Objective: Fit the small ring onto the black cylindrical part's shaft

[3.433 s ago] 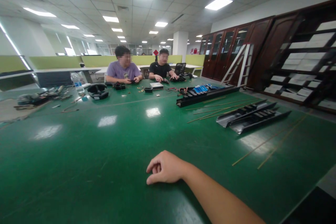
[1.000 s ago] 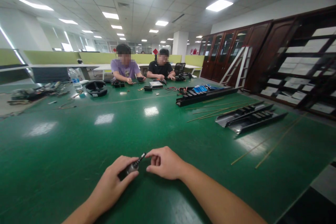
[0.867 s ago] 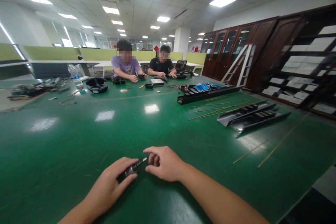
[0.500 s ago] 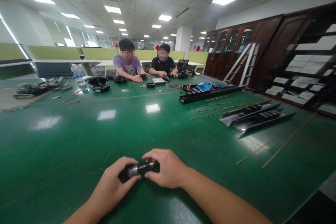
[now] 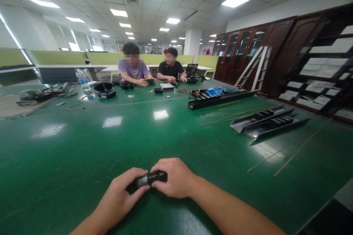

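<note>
Left hand clamped on dark cylinder's left end, right hand on its right; silver and black sections aligned (fully joined? cannot tell).

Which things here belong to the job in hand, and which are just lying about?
In the work:
dark cylinder, silver section towards the left hand, black section in the right hand

Apparently just lying about:
black channels
thin rods
black headset
</note>
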`<action>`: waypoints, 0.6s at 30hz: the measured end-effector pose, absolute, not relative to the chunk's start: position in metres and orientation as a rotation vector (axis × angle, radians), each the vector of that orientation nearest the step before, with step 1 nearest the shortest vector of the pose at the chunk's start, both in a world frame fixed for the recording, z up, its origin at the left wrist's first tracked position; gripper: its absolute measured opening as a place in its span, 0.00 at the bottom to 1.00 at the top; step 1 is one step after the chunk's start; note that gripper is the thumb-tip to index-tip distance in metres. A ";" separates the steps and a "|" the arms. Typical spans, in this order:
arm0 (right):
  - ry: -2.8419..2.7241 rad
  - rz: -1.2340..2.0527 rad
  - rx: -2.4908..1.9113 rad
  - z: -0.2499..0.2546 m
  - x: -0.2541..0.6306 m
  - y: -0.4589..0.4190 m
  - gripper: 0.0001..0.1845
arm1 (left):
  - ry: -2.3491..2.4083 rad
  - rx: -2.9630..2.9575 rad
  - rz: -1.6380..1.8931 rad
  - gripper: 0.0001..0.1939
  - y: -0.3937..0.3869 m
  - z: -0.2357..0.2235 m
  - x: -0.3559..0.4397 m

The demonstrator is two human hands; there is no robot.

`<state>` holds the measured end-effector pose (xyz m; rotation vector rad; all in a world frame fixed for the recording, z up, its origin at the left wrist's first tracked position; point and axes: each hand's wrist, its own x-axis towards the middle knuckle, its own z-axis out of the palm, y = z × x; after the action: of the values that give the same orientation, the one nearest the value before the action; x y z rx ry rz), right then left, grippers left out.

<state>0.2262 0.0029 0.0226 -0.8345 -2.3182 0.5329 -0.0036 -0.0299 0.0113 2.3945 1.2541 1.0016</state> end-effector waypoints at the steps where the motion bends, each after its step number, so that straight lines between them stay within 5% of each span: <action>1: -2.318 0.530 -0.832 0.022 0.226 0.003 0.13 | 1.251 2.404 1.012 0.13 -0.030 0.011 -0.004; 18: -2.316 0.517 -0.810 0.012 0.220 0.006 0.12 | 1.262 2.436 1.080 0.14 -0.029 0.008 -0.003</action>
<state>0.2204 0.0056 0.0117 -0.8104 -2.3161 0.5166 -0.0030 -0.0295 0.0077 2.4359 1.2621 1.0797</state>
